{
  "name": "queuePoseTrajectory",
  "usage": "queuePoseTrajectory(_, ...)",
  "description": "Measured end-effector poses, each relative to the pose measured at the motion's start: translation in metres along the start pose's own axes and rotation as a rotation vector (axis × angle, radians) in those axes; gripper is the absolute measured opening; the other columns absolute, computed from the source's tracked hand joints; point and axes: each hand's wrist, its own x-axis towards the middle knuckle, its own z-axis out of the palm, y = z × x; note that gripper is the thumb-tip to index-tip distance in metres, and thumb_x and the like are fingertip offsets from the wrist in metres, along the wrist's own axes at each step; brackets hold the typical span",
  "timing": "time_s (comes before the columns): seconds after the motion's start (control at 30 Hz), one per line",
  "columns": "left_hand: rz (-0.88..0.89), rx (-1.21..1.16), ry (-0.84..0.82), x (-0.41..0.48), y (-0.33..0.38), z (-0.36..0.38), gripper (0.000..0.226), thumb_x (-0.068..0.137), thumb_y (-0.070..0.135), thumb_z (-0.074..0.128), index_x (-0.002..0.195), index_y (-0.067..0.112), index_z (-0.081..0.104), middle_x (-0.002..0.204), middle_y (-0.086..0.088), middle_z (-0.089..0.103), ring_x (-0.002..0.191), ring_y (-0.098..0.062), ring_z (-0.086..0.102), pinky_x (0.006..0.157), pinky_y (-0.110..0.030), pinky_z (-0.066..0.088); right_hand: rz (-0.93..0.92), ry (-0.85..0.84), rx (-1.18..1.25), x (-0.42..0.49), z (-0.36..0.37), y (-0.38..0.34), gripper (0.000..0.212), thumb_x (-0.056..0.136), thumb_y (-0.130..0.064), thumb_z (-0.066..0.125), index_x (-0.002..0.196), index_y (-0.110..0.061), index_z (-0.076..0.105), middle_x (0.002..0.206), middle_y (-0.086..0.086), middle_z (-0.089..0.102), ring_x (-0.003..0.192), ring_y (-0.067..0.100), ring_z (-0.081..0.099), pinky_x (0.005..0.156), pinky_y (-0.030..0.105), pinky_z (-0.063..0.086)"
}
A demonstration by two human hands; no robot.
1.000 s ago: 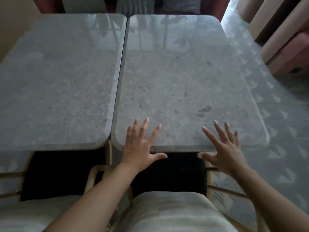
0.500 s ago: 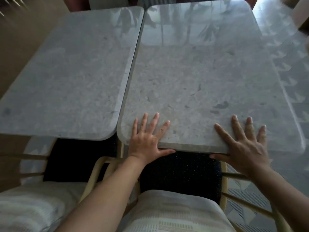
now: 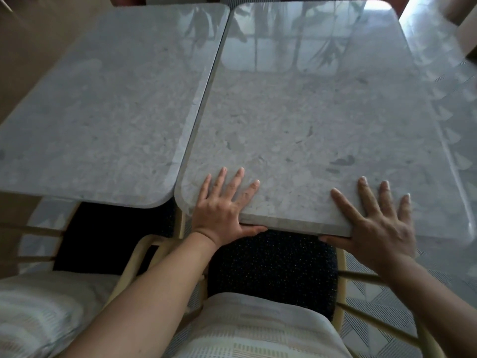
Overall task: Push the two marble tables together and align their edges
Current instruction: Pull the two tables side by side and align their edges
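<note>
Two marble tables fill the view side by side, and over on the far left the left table [image 3: 103, 112] sits untouched, its grey speckled top catching a soft sheen, its near rounded corner just shy of its neighbour. Between the pair runs a thin dark seam, the long edges all but touching from far end to near end, though the near edges don't line up: the right table [image 3: 322, 120] juts closer to the person than the left one does. Below the left table a dark chair seat [image 3: 108, 236] shows in shadow, with a pale striped cushion [image 3: 38, 313] at the bottom corner. Now the left hand [image 3: 222, 213] — it's flat on the right table's near left corner, fingers spread on the marble, thumb hooked under the front edge, so it's clamping the slab's rim. Moving along, a dark dotted chair seat [image 3: 273, 262] sits under that edge, framed by pale wooden rails [image 3: 139, 257], and a light patterned cushion [image 3: 258, 329] lies nearest the camera. Then the right hand [image 3: 379, 226] mirrors its partner further along the same edge: fingers fanned across the top, thumb tucked beneath the rim, gripping the right table. Far right, a patterned floor [image 3: 459, 104] with pale triangles runs alongside, slightly blurred.
</note>
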Motion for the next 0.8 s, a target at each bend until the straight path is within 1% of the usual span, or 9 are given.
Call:
queuePoseTrajectory(0.1,0.000,0.006,0.024,0.006,-0.001,0.001,0.104,0.074,0.100,0.042,0.156,0.036,0.048,0.165,-0.009,0.046,0.149,-0.046,0.045,0.120,-0.066,0.032,0.007,0.017,0.009,0.005,-0.002,0.001,0.111,0.072,-0.104,0.025,0.162,-0.042,0.038,0.170,0.026,0.035,0.151,0.066,0.031,0.119,0.083,0.018)
queuePoseTrajectory(0.27,0.006,0.026,0.085,0.018,-0.004,0.007,0.103,0.076,0.099,0.039,0.155,0.035,0.049,0.164,-0.009,0.048,0.148,-0.047,0.046,0.120,-0.066,0.033,0.000,0.067,-0.006,0.018,-0.001,0.006,0.111,0.072,-0.103,0.026,0.164,-0.042,0.035,0.171,0.025,0.034,0.152,0.065,0.031,0.119,0.082,0.019)
queuePoseTrajectory(0.4,0.025,0.037,0.119,0.021,-0.007,0.014,0.103,0.079,0.100,0.032,0.158,0.035,0.045,0.165,-0.009,0.045,0.149,-0.047,0.045,0.120,-0.066,0.031,-0.006,0.113,0.009,0.021,0.001,0.006,0.109,0.072,-0.102,0.029,0.163,-0.041,0.038,0.170,0.025,0.035,0.151,0.065,0.031,0.120,0.082,0.018)
queuePoseTrajectory(0.5,0.018,0.037,0.073,0.019,-0.009,0.017,0.105,0.078,0.101,0.031,0.160,0.036,0.038,0.168,-0.008,0.041,0.152,-0.045,0.041,0.122,-0.066,0.028,-0.005,0.108,0.003,0.020,0.002,0.008,0.110,0.073,-0.103,0.025,0.164,-0.042,0.033,0.171,0.025,0.032,0.153,0.064,0.028,0.120,0.082,0.017)
queuePoseTrajectory(0.57,-0.005,0.021,-0.004,0.019,-0.007,0.011,0.106,0.077,0.101,0.030,0.162,0.037,0.033,0.170,-0.008,0.037,0.155,-0.045,0.036,0.123,-0.067,0.025,-0.008,0.097,0.006,0.020,0.001,0.009,0.111,0.073,-0.104,0.023,0.165,-0.042,0.029,0.173,0.023,0.029,0.155,0.063,0.025,0.122,0.081,0.015)
queuePoseTrajectory(0.63,-0.037,-0.001,-0.122,0.022,-0.005,-0.001,0.109,0.076,0.101,0.027,0.166,0.040,0.015,0.176,-0.007,0.022,0.161,-0.043,0.022,0.126,-0.066,0.017,-0.013,0.065,0.035,0.018,-0.004,0.011,0.112,0.072,-0.104,0.021,0.167,-0.044,0.021,0.176,0.020,0.019,0.160,0.059,0.014,0.125,0.078,0.008)
queuePoseTrajectory(0.7,-0.063,-0.042,-0.233,0.020,0.001,-0.013,0.109,0.077,0.099,0.023,0.162,0.044,-0.018,0.178,-0.007,-0.005,0.164,-0.038,-0.003,0.129,-0.064,0.004,-0.002,0.037,0.177,0.013,-0.013,0.013,0.106,0.077,-0.102,0.022,0.167,-0.047,0.010,0.179,0.014,0.003,0.164,0.047,-0.004,0.129,0.071,-0.002)
queuePoseTrajectory(0.73,-0.072,-0.087,-0.270,0.016,0.006,-0.021,0.109,0.078,0.097,0.024,0.157,0.045,-0.030,0.177,-0.007,-0.016,0.164,-0.035,-0.014,0.129,-0.062,0.000,0.016,0.046,0.316,0.009,-0.020,0.012,0.099,0.084,-0.097,0.028,0.167,-0.045,0.012,0.179,0.011,0.002,0.165,0.040,-0.008,0.131,0.068,-0.004)
queuePoseTrajectory(0.8,-0.067,-0.216,-0.259,0.001,0.024,-0.041,0.106,0.082,0.093,0.029,0.154,0.047,-0.034,0.174,-0.004,-0.025,0.161,-0.029,-0.025,0.131,-0.057,-0.005,0.057,0.115,0.587,-0.007,-0.036,0.003,0.089,0.088,-0.079,0.041,0.166,-0.038,0.024,0.179,0.010,0.012,0.166,0.033,-0.001,0.132,0.065,0.001)
